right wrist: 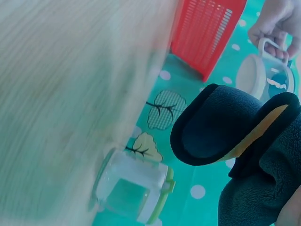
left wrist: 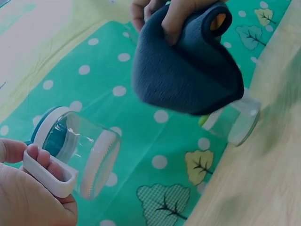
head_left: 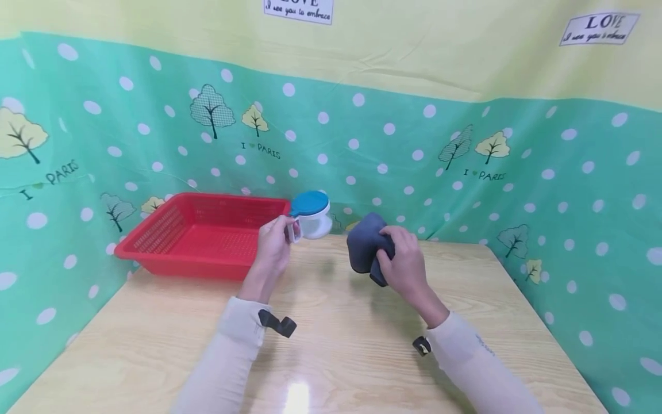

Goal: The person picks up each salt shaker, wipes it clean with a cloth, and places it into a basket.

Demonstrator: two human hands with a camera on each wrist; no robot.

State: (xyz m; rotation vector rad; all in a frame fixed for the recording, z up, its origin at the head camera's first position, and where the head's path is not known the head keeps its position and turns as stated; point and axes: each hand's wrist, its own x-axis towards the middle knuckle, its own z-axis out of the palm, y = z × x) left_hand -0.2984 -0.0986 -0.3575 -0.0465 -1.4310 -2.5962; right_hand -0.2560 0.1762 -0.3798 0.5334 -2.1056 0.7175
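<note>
Blue-lidded jar [head_left: 313, 218] hangs near the basket's rim [head_left: 191, 267], an open gap from the cloth [head_left: 365, 241].

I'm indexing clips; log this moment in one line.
left hand: holds blue-lidded jar by handle; right hand: grips dark cloth; table: red basket, green-lidded jar

Wood-grain table [head_left: 351, 339]; on it, red basket [head_left: 191, 269], green-lidded jar [right wrist: 129, 190].

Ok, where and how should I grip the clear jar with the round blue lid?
Best by its white loop handle, probably coming from the left: it juts from the side of the clear jar toward the left hand, whose fingers curl through the loop, and looks slimmer than the wide, round body.
</note>
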